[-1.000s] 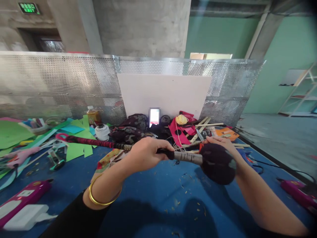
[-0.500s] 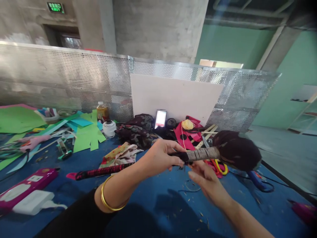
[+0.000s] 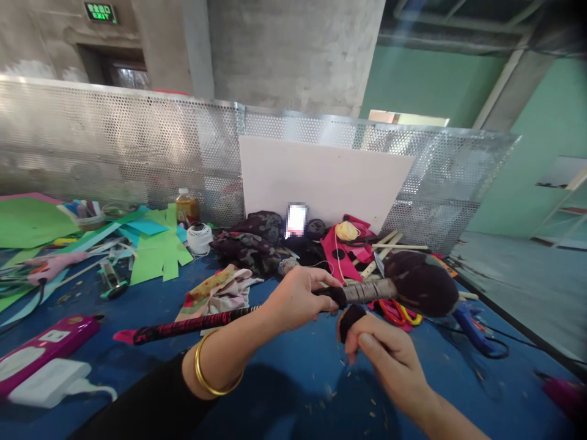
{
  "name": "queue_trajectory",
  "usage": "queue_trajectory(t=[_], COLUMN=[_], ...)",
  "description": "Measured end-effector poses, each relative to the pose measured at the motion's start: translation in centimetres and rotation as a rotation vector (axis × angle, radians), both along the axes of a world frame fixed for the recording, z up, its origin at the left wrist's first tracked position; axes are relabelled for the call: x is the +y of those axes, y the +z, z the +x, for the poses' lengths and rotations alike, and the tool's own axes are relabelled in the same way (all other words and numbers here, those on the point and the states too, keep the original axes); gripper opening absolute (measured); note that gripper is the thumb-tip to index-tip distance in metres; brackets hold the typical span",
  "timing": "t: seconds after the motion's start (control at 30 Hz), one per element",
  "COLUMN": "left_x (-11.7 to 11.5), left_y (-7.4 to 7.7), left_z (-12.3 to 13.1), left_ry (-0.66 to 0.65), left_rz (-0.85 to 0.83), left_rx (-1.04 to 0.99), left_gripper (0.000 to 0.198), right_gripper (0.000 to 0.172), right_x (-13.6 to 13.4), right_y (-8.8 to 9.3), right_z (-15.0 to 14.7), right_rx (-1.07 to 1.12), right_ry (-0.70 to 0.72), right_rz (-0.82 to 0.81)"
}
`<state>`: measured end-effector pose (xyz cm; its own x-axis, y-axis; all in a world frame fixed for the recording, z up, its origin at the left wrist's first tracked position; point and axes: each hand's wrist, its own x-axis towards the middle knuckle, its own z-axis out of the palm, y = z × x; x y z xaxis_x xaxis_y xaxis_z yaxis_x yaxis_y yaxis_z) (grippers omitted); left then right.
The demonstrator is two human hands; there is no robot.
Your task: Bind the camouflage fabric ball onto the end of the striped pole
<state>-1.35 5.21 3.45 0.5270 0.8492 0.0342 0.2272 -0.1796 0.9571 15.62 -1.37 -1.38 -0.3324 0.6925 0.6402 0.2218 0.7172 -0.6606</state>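
My left hand (image 3: 300, 296), with a gold bangle at the wrist, is closed around a wrapped stick. The stick's lower part (image 3: 188, 324) is bound in black and red and ends in a pink tip at the left. Past the hand comes a grey-beige wrapped section (image 3: 370, 291), then a round, dark, cloth-covered head (image 3: 420, 283) at the right. Just below the stick, my right hand (image 3: 383, 348) is closed on a dark strip (image 3: 351, 319), apparently cloth, bent over the fingers. Whether the strip joins the stick is unclear.
Patterned cloth scraps (image 3: 220, 290), dark camouflage fabric (image 3: 250, 247), a white thread spool (image 3: 199, 237) and pink dotted cloth (image 3: 353, 260) lie behind the hands. A purple power strip (image 3: 59, 342) with a white adapter sits left. A blue-handled tool (image 3: 472, 327) lies right.
My right hand has come down and away from the stick, turning into a fist with the dark strip now showing. The stick's round head has shifted slightly left; my left hand keeps its hold.
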Motion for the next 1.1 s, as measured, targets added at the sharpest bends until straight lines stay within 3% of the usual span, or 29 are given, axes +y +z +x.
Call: queue_trajectory(t=[0.2,0.33,0.47,0.67,0.83,1.1], left_x=[0.0,0.3,0.4,-0.1,-1.1,-2.3], left_y=[-1.0,-2.2,-2.2,-1.1,-0.9,-0.9], left_z=[0.6,0.8,0.7,0.5,0.8,1.4], left_ry=[0.065,0.092,0.106,0.126,0.051,-0.003], left_rz=[0.138,0.185,0.223,0.413,0.506,0.659], left_rx=[0.063,0.106,0.224,0.472,0.606,0.75], left_gripper=[0.029,0.032,0.032,0.031,0.03,0.025], right_gripper=[0.018,0.018,0.02,0.023,0.023,0.026], right_x=[-0.4,-0.7,-0.8,-0.2,0.6,1.3], right_y=[-0.5,-1.1,-0.6,1.2,1.3,1.4], right_z=[-0.7,-0.9,-1.0,0.4,1.4,1.6], right_rx=[-0.32,-0.355,-0.356,-0.125,-0.04,-0.014], right_ry=[-0.149,-0.201,-0.226,-0.325,-0.405,-0.387], right_rz=[0.336,0.369,0.387,0.18,0.007,-0.058])
